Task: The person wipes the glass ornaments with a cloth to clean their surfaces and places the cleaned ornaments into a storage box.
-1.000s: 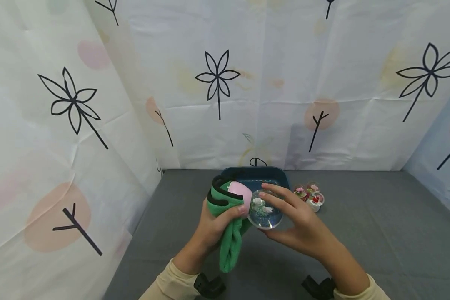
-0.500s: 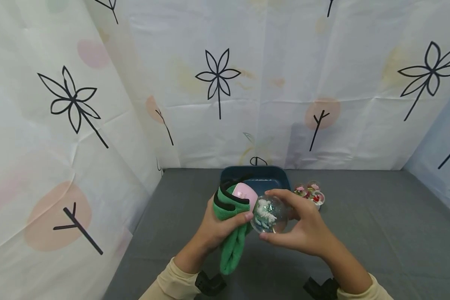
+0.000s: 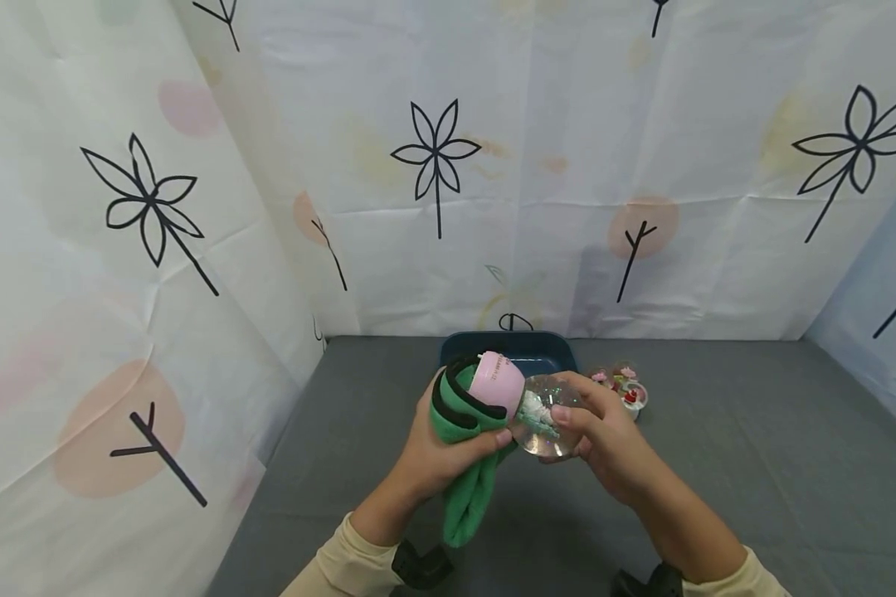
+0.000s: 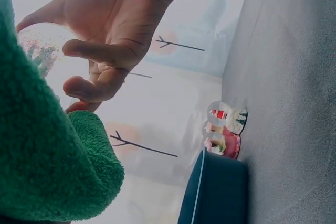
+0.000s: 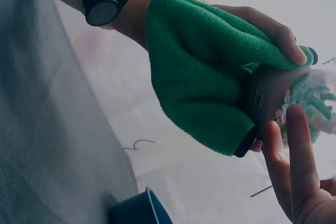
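Observation:
A snow globe point(image 3: 545, 423) with a pink base point(image 3: 497, 380) is held sideways in the air between both hands, its clear ball toward the right. My left hand point(image 3: 436, 452) grips the pink base through a green cloth point(image 3: 469, 489) with black edging, which hangs below the palm. My right hand point(image 3: 616, 444) holds the clear ball, thumb on its near side and fingers around the far side. Inside the ball show a white figure and greenish bits. In the right wrist view, the cloth point(image 5: 199, 93) wraps the base and two right fingertips touch the ball near the base.
Behind the hands, a dark blue tray point(image 3: 448, 344) stands on the grey table point(image 3: 717, 448). Several small snow globes point(image 3: 627, 388) cluster to the right of it. A patterned white curtain point(image 3: 538, 274) encloses the table at the back and sides.
The globe has turned in the hands and shifted slightly right. My right fingers have moved from its top to a hold around the ball, thumb now on the near side.

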### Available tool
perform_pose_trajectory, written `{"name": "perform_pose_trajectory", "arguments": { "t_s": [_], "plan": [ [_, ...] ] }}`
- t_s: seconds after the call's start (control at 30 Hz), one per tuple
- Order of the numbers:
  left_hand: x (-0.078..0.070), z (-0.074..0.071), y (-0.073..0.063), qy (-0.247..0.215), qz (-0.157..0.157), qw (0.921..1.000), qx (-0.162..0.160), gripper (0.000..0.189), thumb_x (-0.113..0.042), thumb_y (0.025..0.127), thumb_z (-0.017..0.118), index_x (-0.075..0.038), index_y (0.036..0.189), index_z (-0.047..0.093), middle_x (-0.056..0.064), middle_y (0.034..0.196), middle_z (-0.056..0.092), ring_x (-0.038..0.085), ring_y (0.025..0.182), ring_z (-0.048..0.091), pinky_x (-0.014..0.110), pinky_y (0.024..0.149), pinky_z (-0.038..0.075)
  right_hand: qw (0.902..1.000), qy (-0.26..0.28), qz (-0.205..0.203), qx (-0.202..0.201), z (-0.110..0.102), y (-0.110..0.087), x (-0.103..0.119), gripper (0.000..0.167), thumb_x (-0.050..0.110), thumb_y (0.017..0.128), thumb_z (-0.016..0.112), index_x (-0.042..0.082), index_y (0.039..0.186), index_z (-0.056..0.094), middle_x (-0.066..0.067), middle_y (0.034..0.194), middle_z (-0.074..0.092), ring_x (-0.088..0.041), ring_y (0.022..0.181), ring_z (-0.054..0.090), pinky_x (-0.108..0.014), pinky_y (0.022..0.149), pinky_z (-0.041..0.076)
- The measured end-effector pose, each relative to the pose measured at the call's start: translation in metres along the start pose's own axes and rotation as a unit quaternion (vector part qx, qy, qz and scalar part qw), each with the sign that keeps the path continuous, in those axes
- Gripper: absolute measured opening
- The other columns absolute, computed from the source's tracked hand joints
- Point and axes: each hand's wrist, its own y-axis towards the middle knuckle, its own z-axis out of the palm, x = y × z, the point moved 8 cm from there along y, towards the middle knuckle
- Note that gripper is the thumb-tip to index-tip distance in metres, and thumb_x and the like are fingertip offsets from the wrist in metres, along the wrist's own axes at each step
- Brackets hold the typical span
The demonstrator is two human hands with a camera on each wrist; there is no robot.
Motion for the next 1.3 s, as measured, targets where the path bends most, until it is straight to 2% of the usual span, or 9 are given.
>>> {"name": "perform_pose_trajectory", "arguments": {
  "t_s": [0.1, 0.2, 0.37, 0.5, 0.63, 0.87, 1.0, 1.13, 1.3],
  "plan": [
    [-0.001, -0.004, 0.000, -0.029, -0.007, 0.9995, -0.011, 0.061, -0.004, 0.084, 0.085, 0.001, 0.136, 0.054, 0.005, 0.115, 0.069, 0.012, 0.101, 0.070, 0.031, 0.089, 0.064, 0.9996, 0.002, -0.014, -0.023, -0.005, -0.001, 0.004, 0.032, 0.013, 0.105, 0.051, 0.016, 0.135, 0.061, -0.006, 0.126, 0.062, -0.020, 0.101, 0.072, -0.043, 0.075, 0.068],
    [-0.005, -0.008, 0.000, -0.054, -0.006, 0.9984, -0.017, 0.057, -0.005, 0.087, 0.082, 0.010, 0.133, 0.052, 0.005, 0.112, 0.068, 0.010, 0.093, 0.069, 0.028, 0.082, 0.064, 0.9974, -0.007, -0.048, -0.054, -0.014, -0.001, 0.011, 0.034, 0.004, 0.103, 0.055, 0.015, 0.134, 0.062, -0.004, 0.126, 0.063, -0.018, 0.101, 0.071, -0.037, 0.078, 0.067],
    [-0.009, -0.022, 0.004, -0.061, -0.002, 0.9974, -0.037, 0.057, -0.009, 0.090, 0.079, 0.016, 0.132, 0.050, 0.005, 0.119, 0.068, 0.008, 0.090, 0.068, 0.024, 0.078, 0.063, 0.9865, -0.036, -0.085, -0.135, -0.035, -0.001, 0.024, 0.047, -0.008, 0.095, 0.066, 0.015, 0.136, 0.063, 0.000, 0.135, 0.059, -0.012, 0.097, 0.069, -0.028, 0.076, 0.065],
    [-0.012, -0.035, 0.006, -0.071, 0.003, 0.9960, -0.055, 0.052, -0.010, 0.090, 0.079, 0.009, 0.132, 0.055, 0.004, 0.119, 0.069, 0.010, 0.095, 0.069, 0.022, 0.077, 0.062, 0.9705, -0.107, -0.082, -0.200, -0.049, 0.004, 0.029, 0.057, -0.006, 0.092, 0.077, 0.012, 0.143, 0.060, -0.001, 0.147, 0.057, -0.009, 0.093, 0.069, -0.025, 0.071, 0.064],
    [-0.014, -0.043, 0.006, -0.073, -0.001, 0.9950, -0.068, 0.049, -0.010, 0.090, 0.079, 0.002, 0.133, 0.058, 0.004, 0.118, 0.070, 0.011, 0.098, 0.069, 0.022, 0.078, 0.062, 0.9491, -0.192, -0.053, -0.244, -0.062, 0.013, 0.026, 0.063, 0.009, 0.091, 0.085, 0.013, 0.148, 0.059, -0.011, 0.149, 0.058, -0.007, 0.083, 0.074, -0.028, 0.066, 0.065],
    [-0.019, -0.049, 0.008, -0.052, -0.008, 0.9957, -0.076, 0.059, -0.012, 0.089, 0.078, 0.016, 0.133, 0.052, 0.009, 0.119, 0.069, 0.011, 0.094, 0.069, 0.023, 0.076, 0.061, 0.9354, -0.237, -0.024, -0.262, -0.074, 0.036, 0.008, 0.068, 0.021, 0.088, 0.090, 0.013, 0.148, 0.060, -0.017, 0.143, 0.061, -0.003, 0.089, 0.071, -0.023, 0.068, 0.061],
    [-0.023, -0.055, 0.010, -0.051, -0.001, 0.9950, -0.086, 0.057, -0.010, 0.088, 0.077, 0.018, 0.131, 0.052, 0.004, 0.116, 0.069, 0.010, 0.091, 0.068, 0.022, 0.075, 0.060, 0.9232, -0.287, -0.019, -0.254, -0.072, 0.054, -0.002, 0.071, 0.028, 0.085, 0.093, 0.016, 0.147, 0.062, -0.018, 0.142, 0.063, -0.019, 0.097, 0.070, -0.022, 0.069, 0.059],
    [-0.024, -0.059, 0.009, -0.048, -0.005, 0.9947, -0.091, 0.053, -0.005, 0.088, 0.075, 0.018, 0.131, 0.053, 0.001, 0.114, 0.070, 0.009, 0.085, 0.068, 0.022, 0.071, 0.060, 0.9116, -0.336, -0.019, -0.237, -0.062, 0.072, -0.016, 0.074, 0.031, 0.082, 0.095, 0.019, 0.147, 0.063, -0.018, 0.138, 0.065, -0.032, 0.106, 0.067, -0.028, 0.072, 0.057],
    [-0.024, -0.063, 0.009, -0.049, -0.003, 0.9948, -0.090, 0.049, -0.002, 0.089, 0.072, 0.019, 0.129, 0.053, 0.000, 0.113, 0.072, 0.008, 0.081, 0.067, 0.022, 0.069, 0.060, 0.9085, -0.360, -0.013, -0.211, -0.048, 0.090, -0.033, 0.076, 0.033, 0.081, 0.095, 0.017, 0.148, 0.062, -0.019, 0.125, 0.070, -0.033, 0.102, 0.070, -0.034, 0.072, 0.058]
  ]
}}
